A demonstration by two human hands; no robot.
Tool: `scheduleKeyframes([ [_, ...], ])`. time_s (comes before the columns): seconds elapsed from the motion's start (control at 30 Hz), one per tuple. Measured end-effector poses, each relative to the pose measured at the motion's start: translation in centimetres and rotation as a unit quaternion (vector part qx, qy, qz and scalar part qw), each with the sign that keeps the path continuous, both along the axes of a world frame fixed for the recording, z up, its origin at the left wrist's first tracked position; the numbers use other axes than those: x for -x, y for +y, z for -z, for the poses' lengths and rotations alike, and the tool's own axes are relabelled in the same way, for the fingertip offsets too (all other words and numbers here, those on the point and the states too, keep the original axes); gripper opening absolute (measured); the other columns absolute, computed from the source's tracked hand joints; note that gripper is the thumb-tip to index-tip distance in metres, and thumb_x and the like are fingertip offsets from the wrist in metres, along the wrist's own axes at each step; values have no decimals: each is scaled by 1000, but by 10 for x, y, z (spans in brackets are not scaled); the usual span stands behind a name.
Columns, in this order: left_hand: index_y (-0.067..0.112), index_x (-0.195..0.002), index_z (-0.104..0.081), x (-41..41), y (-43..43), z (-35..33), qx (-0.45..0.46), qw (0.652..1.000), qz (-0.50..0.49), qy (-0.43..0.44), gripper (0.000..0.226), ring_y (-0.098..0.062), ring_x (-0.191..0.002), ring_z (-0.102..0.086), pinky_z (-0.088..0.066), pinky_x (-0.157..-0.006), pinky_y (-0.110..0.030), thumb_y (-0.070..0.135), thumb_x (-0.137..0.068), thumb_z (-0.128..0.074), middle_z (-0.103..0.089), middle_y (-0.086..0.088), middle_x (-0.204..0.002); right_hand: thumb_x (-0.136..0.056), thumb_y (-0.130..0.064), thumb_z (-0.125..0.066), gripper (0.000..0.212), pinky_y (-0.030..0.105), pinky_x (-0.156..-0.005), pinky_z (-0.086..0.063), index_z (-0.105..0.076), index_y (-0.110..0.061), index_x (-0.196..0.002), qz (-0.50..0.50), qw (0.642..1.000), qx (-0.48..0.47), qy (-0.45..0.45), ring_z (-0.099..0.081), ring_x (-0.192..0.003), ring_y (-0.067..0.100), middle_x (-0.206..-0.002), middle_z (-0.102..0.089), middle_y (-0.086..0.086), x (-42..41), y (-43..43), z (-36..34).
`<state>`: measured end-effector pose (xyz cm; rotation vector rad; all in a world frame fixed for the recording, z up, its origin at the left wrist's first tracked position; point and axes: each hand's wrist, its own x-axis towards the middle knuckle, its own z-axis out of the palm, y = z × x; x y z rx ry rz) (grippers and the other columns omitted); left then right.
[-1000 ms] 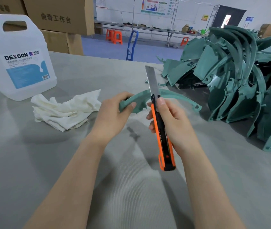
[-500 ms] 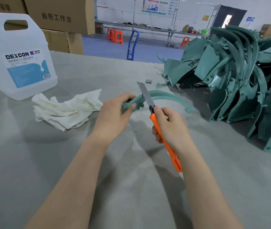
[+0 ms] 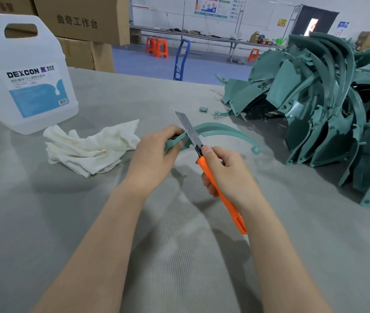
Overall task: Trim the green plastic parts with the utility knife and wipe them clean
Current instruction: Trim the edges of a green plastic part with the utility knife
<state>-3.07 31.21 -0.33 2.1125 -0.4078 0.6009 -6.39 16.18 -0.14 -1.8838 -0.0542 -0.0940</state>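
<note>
My left hand (image 3: pixel 154 158) grips the left end of a curved green plastic part (image 3: pixel 224 131), which arcs off to the right and ends in a small loop. My right hand (image 3: pixel 229 175) holds an orange utility knife (image 3: pixel 219 189) by the handle. Its long steel blade points up and left and lies against the green part just right of my left thumb. A crumpled white cloth (image 3: pixel 89 147) lies on the table to the left of my hands.
A big heap of green plastic parts (image 3: pixel 328 114) fills the right of the grey table (image 3: pixel 66 222). A white DEXCON jug (image 3: pixel 28 75) stands at the back left, with cardboard boxes (image 3: pixel 78 19) behind it. A small green offcut (image 3: pixel 203 109) lies near the heap.
The knife has tilted from upright to leaning left, and its blade has come down onto the green part near my left thumb. My left hand keeps its grip.
</note>
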Motion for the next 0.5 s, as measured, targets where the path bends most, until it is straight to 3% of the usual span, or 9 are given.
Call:
scheduleKeyframes([
  [0.13,14,-103,-67,-3,2,3,-1,1000,-24,20,17,-25,-80,-59,-39,-65,-28,8,-90,-58,-64,6,-76,-101,-33,-48,37,19,-39,-36,-55,-23,-66,-40,999,-10,-14,-46,-41,9,-48,-50,-6,4,8,-1],
  [0.2,15,-105,-68,-4,3,4,-3,999,-26,34,21,-25,-86,-62,-44,-72,-30,6,-89,-57,-68,0,-84,-101,-31,-48,36,20,-39,-37,-56,-22,-67,-63,998,-7,-14,-45,-39,8,-46,-50,-8,6,11,-3],
  [0.37,36,-82,-56,-5,0,6,64,993,33,89,26,-15,-67,-56,-47,-62,-25,13,-93,-58,-63,6,-73,-102,-32,-46,32,22,-41,-37,-60,-16,-78,-175,984,21,1,-43,-39,14,-48,-52,-2,12,15,-6],
  [0.43,26,-88,-63,-7,0,7,46,996,10,77,18,-18,-69,-56,-46,-66,-28,10,-92,-58,-66,-2,-77,-102,-34,-44,36,21,-41,-37,-59,-7,-85,-157,987,-19,-3,-44,-39,14,-50,-52,1,11,13,-8],
  [0.5,17,-98,-66,-5,1,5,8,999,-17,35,13,-18,-77,-58,-44,-72,-29,10,-91,-58,-67,1,-82,-102,-36,-43,40,21,-40,-37,-58,0,-91,-78,996,-53,-9,-45,-40,13,-51,-52,3,7,5,-8],
])
